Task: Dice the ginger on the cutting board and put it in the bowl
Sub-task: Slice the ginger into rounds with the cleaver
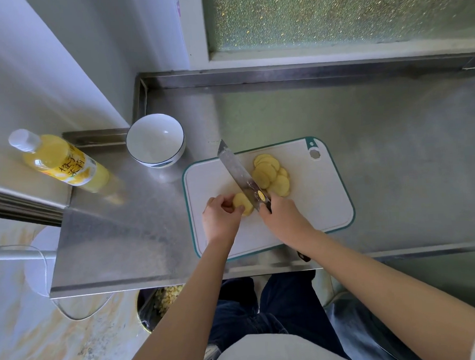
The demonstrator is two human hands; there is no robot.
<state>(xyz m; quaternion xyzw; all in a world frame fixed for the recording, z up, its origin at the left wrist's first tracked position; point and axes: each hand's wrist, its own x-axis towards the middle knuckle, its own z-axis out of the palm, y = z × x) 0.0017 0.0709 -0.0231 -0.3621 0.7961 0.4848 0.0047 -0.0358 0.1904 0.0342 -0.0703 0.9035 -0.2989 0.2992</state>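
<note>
Slicing underway — left hand [222, 217] pinches the ginger [243, 203] on the cutting board [314, 203], right hand [283, 218] wrapped round the knife [238, 174]. Slices [270, 174] fan beside the blade; bowl [155, 140], left of the board, waits — dicing likely comes next.

The left hand [222, 217] pinched a ginger piece [242, 202] on the cutting board [323, 203]. The right hand [283, 218] gripped the knife [234, 166] just beside it.

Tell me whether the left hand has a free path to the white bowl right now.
Probably yes. The left hand grips a ginger piece on the cutting board. The white bowl stands beyond the board's far-left corner, with only steel counter between them, and the knife is to the hand's right.
</note>
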